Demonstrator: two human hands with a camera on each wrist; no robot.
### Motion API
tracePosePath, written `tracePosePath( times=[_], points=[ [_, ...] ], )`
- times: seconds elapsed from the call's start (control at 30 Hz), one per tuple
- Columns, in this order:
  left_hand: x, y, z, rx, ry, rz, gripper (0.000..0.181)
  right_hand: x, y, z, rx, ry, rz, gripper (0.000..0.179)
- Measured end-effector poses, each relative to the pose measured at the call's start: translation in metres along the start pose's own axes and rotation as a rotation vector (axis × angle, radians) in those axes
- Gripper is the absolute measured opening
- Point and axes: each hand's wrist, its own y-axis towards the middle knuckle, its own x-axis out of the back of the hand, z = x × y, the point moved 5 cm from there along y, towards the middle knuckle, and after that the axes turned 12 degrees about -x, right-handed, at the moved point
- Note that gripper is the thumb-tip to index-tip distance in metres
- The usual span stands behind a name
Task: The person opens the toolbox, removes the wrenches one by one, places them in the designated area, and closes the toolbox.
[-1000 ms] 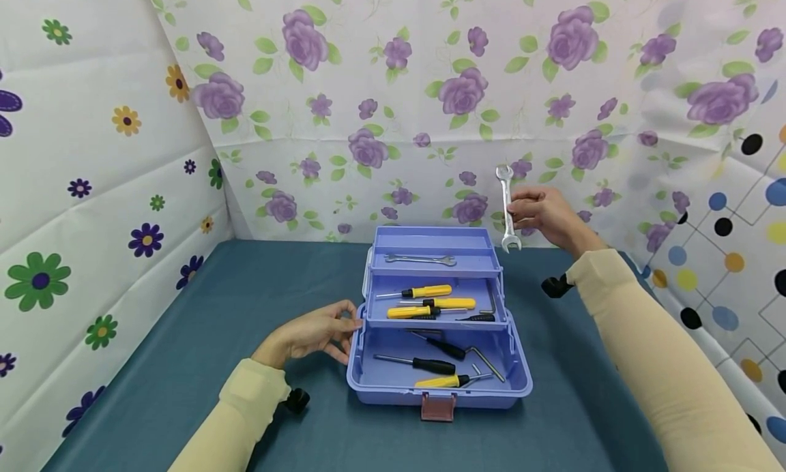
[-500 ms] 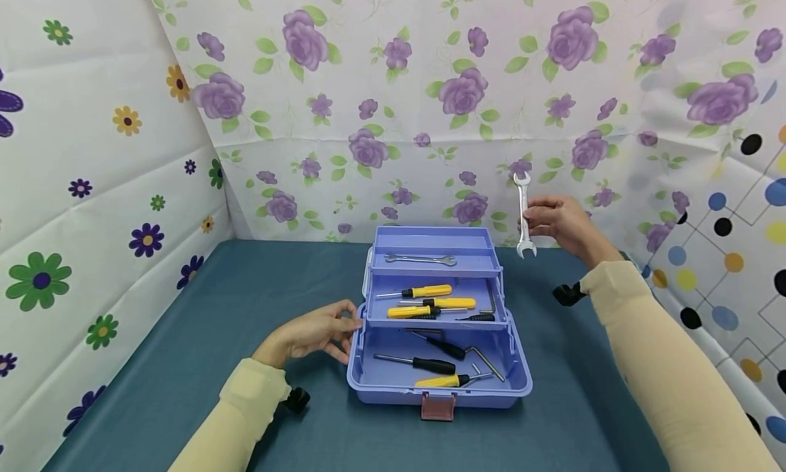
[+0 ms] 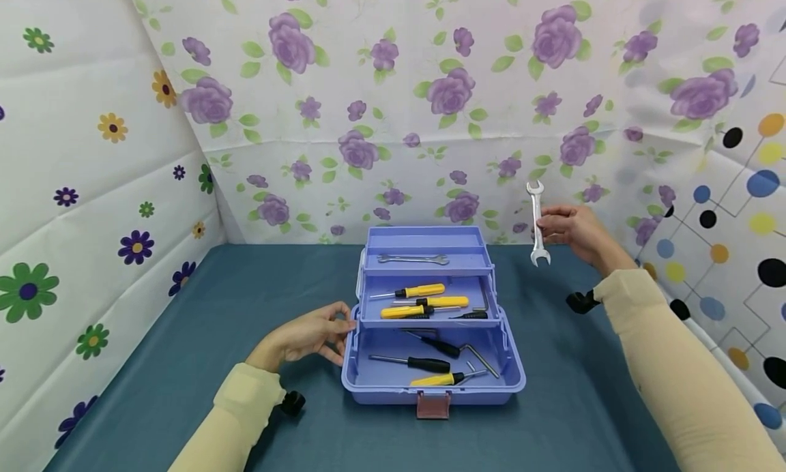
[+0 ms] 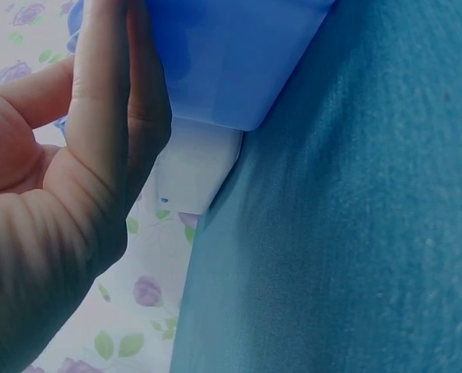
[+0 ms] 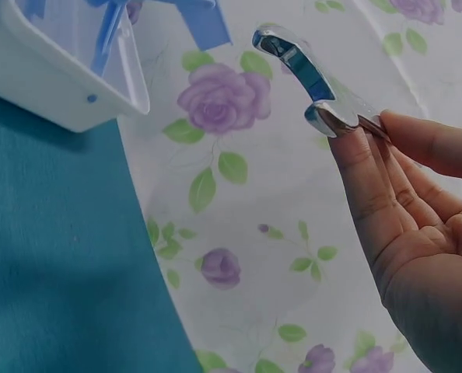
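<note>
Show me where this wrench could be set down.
Bare tablecloth lies between the toolbox and the right sleeve, in front of the latch, and left of the left sleeve up to the left flowered cloth. Crowded: the middle tray and the box bottom, both strewn with screwdrivers. The top tray holds one other wrench.

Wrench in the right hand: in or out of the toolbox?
Out. The right hand pinches the open-ended wrench in the air, to the right of the blue toolbox, with a visible gap between them.
</note>
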Motion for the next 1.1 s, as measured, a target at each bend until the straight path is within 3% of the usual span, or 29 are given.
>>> tracePosePath(
  times=[0.73,1.1],
  points=[
    [0.001,0.001,0.002,-0.005,-0.021,0.005,0.025,0.051,-0.017,-0.040,-0.081,0.021,-0.024,0.016],
    [0.001,0.002,0.003,-0.002,-0.017,0.006,0.024,0.074,-0.022,-0.053,-0.157,-0.064,-0.050,0.012]
  ],
)
